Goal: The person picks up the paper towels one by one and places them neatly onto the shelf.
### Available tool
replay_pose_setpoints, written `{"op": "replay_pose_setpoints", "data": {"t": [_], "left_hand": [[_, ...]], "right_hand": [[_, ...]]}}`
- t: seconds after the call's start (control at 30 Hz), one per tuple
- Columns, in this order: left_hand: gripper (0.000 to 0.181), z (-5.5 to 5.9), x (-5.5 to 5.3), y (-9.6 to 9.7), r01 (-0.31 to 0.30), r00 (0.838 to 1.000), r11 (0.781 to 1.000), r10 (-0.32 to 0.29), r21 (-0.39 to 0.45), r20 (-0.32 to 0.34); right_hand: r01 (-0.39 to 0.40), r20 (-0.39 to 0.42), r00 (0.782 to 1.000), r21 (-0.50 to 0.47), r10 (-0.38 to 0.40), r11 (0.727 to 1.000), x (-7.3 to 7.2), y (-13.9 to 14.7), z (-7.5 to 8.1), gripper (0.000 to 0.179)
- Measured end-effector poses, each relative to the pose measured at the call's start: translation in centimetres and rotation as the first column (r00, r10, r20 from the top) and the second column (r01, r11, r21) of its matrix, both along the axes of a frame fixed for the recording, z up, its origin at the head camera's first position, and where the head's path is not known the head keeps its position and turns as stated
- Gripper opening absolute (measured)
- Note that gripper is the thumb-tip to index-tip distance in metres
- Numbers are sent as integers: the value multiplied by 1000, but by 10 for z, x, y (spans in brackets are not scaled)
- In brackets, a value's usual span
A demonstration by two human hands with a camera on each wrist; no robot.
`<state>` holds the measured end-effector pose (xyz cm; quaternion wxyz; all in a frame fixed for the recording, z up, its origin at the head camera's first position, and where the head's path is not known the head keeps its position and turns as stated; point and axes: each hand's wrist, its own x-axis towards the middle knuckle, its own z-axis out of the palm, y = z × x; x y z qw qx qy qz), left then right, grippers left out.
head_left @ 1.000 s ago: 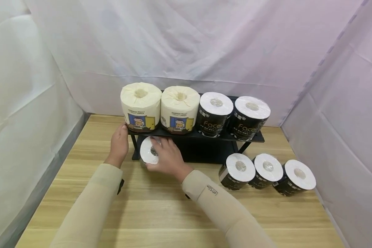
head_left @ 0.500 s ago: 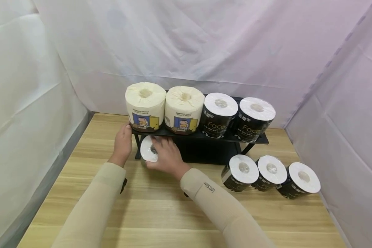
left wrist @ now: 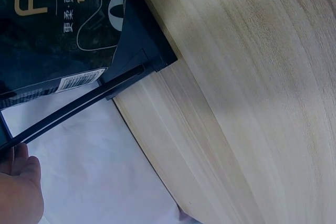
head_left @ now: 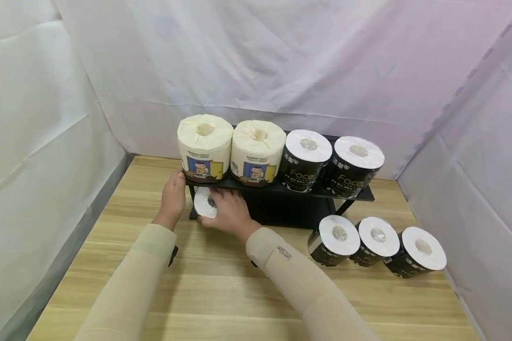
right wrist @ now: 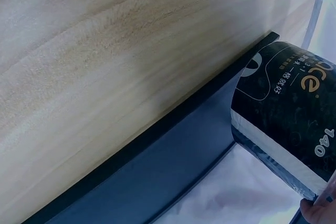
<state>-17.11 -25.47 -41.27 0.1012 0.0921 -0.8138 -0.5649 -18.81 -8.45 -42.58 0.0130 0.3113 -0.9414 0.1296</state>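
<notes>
Left hand (head_left: 173, 195) grips the black rack (head_left: 344, 207) at its upper left corner | right hand (head_left: 230, 213) curls over and holds a black-wrapped roll (head_left: 204, 203) at the left end of the lower shelf (head_left: 290, 208) | upper shelf (head_left: 277, 188) carries two cream rolls (head_left: 205, 150) and two dark rolls (head_left: 306, 163) | worktop (head_left: 213, 293) carries three white-topped rolls (head_left: 379, 239) near the rack's right end

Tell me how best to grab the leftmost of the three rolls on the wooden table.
Probably from above, gripping opposite curved sides, front and back, just below the white top: that roll looks upright with nothing over it, while the next roll crowds its right side.
</notes>
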Motion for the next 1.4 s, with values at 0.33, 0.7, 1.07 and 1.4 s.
{"op": "replay_pose_setpoints", "data": {"t": [0.33, 0.7, 1.07, 1.4], "left_hand": [[56, -2, 0, -1, -15, 1000, 1000, 15, -14, -1], [58, 1, -1, 1, 5, 1000, 1000, -5, 6, -7], [57, 1, 0, -1, 4, 1000, 1000, -4, 3, -5], [55, 3, 2, 0, 18, 1000, 1000, -18, 15, 3]], "right_hand": [[21, 22, 1000, 21, -22, 1000, -3, -5, -3, 79], [12, -14, 1000, -4, -12, 1000, -7, -10, -8, 81], [-4, -23, 1000, -3, 4, 1000, -11, -18, -8, 80], [2, -6, 1000, -38, -2, 999, -16, -23, -10, 60]]}}
